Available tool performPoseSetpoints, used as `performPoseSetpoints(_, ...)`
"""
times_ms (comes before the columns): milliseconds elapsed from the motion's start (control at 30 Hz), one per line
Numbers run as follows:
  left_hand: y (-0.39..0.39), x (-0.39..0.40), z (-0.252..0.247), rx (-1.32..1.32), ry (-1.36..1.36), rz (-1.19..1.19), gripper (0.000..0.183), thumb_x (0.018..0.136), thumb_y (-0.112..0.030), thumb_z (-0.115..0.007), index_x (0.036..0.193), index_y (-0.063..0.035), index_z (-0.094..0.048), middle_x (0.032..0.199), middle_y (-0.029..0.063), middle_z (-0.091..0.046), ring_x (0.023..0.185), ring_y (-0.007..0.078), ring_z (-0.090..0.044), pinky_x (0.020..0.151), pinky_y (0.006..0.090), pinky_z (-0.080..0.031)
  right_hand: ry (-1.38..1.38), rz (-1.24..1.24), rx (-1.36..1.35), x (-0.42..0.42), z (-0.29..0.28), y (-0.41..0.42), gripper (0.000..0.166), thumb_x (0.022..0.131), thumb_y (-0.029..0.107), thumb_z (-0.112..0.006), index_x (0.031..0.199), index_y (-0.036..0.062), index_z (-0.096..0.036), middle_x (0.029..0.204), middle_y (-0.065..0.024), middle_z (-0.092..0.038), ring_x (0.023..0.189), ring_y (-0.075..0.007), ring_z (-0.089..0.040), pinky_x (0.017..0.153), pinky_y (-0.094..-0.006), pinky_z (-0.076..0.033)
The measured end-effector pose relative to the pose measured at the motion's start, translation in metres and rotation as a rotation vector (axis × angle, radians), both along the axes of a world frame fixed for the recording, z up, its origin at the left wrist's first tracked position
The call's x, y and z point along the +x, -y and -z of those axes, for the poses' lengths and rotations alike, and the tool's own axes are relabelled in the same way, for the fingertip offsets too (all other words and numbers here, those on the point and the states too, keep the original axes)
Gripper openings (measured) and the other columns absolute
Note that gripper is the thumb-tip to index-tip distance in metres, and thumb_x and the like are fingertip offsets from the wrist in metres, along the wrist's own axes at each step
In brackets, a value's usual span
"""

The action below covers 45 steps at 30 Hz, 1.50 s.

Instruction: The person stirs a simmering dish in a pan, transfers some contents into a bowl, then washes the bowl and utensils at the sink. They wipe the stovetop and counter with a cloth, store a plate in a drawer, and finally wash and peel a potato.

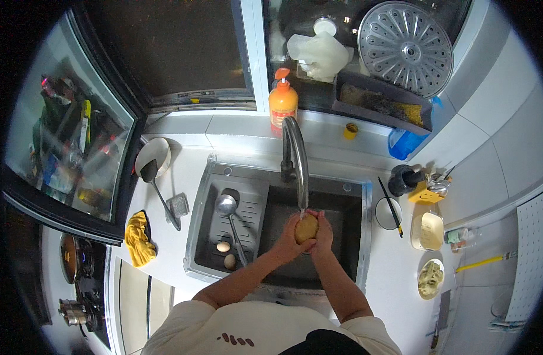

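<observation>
Under the metal faucet (301, 168), a round yellow-brown potato (307, 230) is cupped between my two hands. Water from the spout runs down onto it. My left hand (292, 237) wraps its left side, while my right hand (324, 230) closes around the right. Both are above the dark basin (338, 262) of the sink. On the draining tray (249, 191) to the left lie a metal ladle (227, 206) and two eggs, one pale (223, 246) and one browner (230, 262).
A spatula (150, 171) rests across a white bowl (165, 155), near a yellow cloth (139, 239). An orange pump bottle (283, 100) stands behind the faucet. Right of the sink are a white cup (388, 214) with a brush-like stick (393, 213) across it and a cream container (426, 230).
</observation>
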<state>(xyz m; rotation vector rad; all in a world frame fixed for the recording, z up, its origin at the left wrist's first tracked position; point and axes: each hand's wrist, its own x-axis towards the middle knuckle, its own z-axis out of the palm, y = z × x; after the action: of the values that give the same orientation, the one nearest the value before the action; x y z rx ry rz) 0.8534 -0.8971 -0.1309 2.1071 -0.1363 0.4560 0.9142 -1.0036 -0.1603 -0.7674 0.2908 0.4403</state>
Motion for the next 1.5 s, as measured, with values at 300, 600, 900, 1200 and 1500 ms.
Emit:
performPoseSetpoints(300,-0.029,0.005,0.007,-1.303,-0.995,0.080,0.053,0.093,-0.059,-0.034,0.122,-0.0167,-0.046,0.114,0.0078,-0.050,0.106,0.0202,-0.051,0.088,0.0340,-0.045,1.417,-0.068,-1.177,-0.008,-0.032,0.008,0.031,0.088,0.030,-0.061,0.103,0.0027,-0.063,0.116,-0.0131,-0.060,0.105,-0.0219,-0.058,0.088,-0.0342,-0.048)
performPoseSetpoints(600,0.003,0.001,-0.009,-0.416,-0.222,-0.036,0.050,0.094,-0.042,-0.048,0.132,-0.0124,-0.034,0.126,0.0091,-0.042,0.113,0.0205,-0.045,0.097,0.0372,-0.041,0.201,-0.011,-0.195,-0.004,-0.032,-0.008,0.026,0.097,0.026,-0.047,0.096,0.0034,-0.061,0.096,-0.0051,-0.061,0.086,-0.0169,-0.058,0.079,-0.0332,-0.049)
performPoseSetpoints(900,-0.021,0.016,0.013,-1.720,-0.790,-0.030,0.054,0.096,-0.052,-0.032,0.126,-0.0091,-0.045,0.123,0.0123,-0.051,0.110,0.0308,-0.055,0.089,0.0437,-0.050,0.912,-0.133,-0.848,0.064,0.010,-0.029,0.048,0.099,0.032,-0.034,0.136,0.0010,-0.035,0.143,-0.0166,-0.034,0.133,-0.0273,-0.030,0.110,-0.0372,-0.022)
performPoseSetpoints(1200,-0.024,-0.012,0.094,-2.122,-0.857,-0.023,0.042,0.099,-0.036,-0.032,0.126,-0.0059,-0.045,0.122,0.0175,-0.053,0.111,0.0340,-0.054,0.096,0.0511,-0.044,0.835,-0.527,-0.754,0.186,0.062,-0.076,0.059,0.100,0.043,-0.022,0.146,0.0058,-0.016,0.154,-0.0170,-0.005,0.142,-0.0304,0.001,0.114,-0.0382,-0.001)
performPoseSetpoints(1500,-0.026,-0.022,0.041,-1.849,-0.894,-0.226,0.061,0.087,-0.052,-0.056,0.127,-0.0076,-0.043,0.124,0.0162,-0.047,0.116,0.0331,-0.049,0.095,0.0520,-0.044,0.812,-0.219,-0.873,0.144,0.015,-0.102,0.051,0.094,0.035,-0.047,0.136,0.0072,-0.036,0.145,-0.0200,-0.028,0.133,-0.0388,-0.026,0.109,-0.0443,-0.022)
